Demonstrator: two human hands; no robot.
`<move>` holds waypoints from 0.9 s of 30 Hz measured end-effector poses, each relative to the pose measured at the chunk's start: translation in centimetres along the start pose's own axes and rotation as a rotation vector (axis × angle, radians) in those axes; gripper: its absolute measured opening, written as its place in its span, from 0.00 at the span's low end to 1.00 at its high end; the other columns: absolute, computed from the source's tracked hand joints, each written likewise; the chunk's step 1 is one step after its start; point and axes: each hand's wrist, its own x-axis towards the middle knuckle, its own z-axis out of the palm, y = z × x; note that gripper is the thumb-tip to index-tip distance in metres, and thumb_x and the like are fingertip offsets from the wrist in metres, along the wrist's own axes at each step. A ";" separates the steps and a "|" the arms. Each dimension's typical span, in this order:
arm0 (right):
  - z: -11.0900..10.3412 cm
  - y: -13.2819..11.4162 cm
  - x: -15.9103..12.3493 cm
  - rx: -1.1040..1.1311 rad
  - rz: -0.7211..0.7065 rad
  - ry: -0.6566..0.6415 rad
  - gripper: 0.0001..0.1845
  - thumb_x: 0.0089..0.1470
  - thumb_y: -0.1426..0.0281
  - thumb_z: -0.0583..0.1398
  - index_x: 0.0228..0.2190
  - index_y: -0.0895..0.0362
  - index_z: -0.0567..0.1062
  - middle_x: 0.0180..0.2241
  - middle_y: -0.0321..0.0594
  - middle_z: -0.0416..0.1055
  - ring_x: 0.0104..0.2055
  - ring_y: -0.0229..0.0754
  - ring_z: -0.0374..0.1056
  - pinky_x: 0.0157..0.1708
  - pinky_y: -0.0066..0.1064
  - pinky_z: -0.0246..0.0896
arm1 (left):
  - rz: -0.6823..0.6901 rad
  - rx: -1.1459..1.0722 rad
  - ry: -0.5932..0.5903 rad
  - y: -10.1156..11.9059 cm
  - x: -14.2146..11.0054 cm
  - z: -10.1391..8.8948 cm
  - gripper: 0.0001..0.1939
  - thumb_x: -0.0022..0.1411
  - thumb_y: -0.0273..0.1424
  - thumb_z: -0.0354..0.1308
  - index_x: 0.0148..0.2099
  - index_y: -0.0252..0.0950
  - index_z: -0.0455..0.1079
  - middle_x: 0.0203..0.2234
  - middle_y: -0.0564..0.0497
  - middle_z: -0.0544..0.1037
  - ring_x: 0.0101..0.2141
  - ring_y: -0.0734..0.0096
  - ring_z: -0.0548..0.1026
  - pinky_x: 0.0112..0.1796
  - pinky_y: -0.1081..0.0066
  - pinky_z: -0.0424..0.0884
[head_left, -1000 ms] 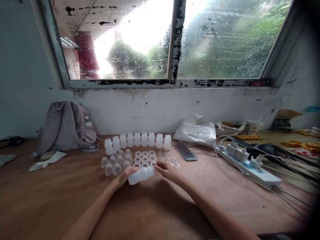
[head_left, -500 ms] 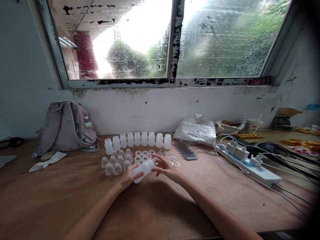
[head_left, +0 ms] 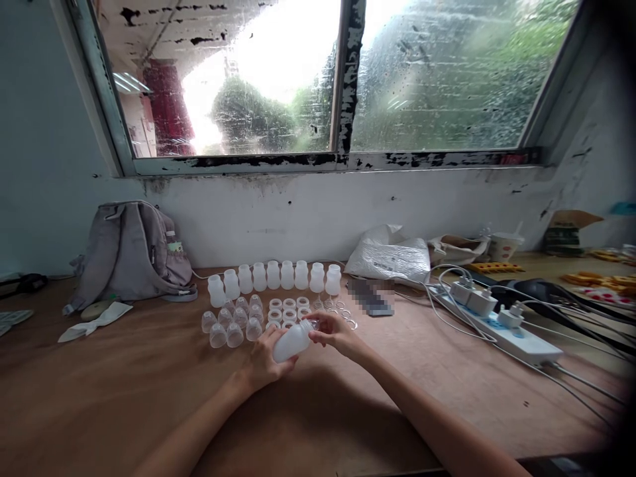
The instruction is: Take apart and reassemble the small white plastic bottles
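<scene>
My left hand is wrapped around a frosted white baby bottle, which lies tilted with its neck up to the right. At the bottle's mouth, the fingers of my right hand close on a small clear teat, largely covered by the fingers. Just behind my hands lie white collar rings in rows. Clear dome caps stand in a group to their left, and thin clear rings lie to their right. Farther back, several upright frosted bottles form a curved row.
A grey backpack leans at the back left beside a white tissue. A phone, partly pixelated, and a silvery plastic bag are right of the bottles. A power strip with cables runs along the right side.
The bottle has moved slightly right and its neck has tipped upward. My left hand has shifted round the bottle's body. My right fingers opened at the neck, then closed there again.
</scene>
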 end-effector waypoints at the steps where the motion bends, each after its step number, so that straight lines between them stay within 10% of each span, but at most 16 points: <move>1: 0.1 0.0 0.0 0.014 0.000 0.010 0.22 0.41 0.63 0.63 0.39 0.58 0.70 0.20 0.34 0.65 0.20 0.32 0.60 0.17 0.24 0.55 | 0.019 0.027 0.010 -0.1 0.0 0.2 0.22 0.48 0.38 0.56 0.46 0.36 0.64 0.34 0.47 0.68 0.34 0.65 0.68 0.36 0.67 0.66; 13: 3.4 0.0 -0.4 0.302 0.035 -0.154 0.25 0.37 0.61 0.64 0.39 0.56 0.69 0.35 0.39 0.69 0.38 0.41 0.65 0.41 0.36 0.59 | 0.004 -0.160 0.116 0.8 -0.2 0.6 0.18 0.61 0.35 0.41 0.52 0.36 0.55 0.46 0.44 0.66 0.47 0.62 0.64 0.47 0.62 0.60; 21: 3.6 -0.3 -0.7 0.439 0.104 -0.032 0.17 0.43 0.62 0.61 0.36 0.55 0.68 0.34 0.39 0.68 0.38 0.41 0.65 0.37 0.33 0.60 | 0.168 0.216 0.041 -1.6 -0.3 1.1 0.24 0.61 0.36 0.40 0.58 0.34 0.47 0.53 0.41 0.58 0.53 0.61 0.55 0.52 0.58 0.52; 27: 3.1 0.4 -0.3 0.573 0.148 0.094 0.14 0.46 0.62 0.57 0.35 0.55 0.67 0.33 0.39 0.67 0.34 0.41 0.65 0.27 0.27 0.61 | 0.191 0.513 0.243 -2.3 0.8 -1.4 0.20 0.59 0.35 0.45 0.53 0.37 0.59 0.49 0.43 0.63 0.51 0.59 0.58 0.52 0.57 0.44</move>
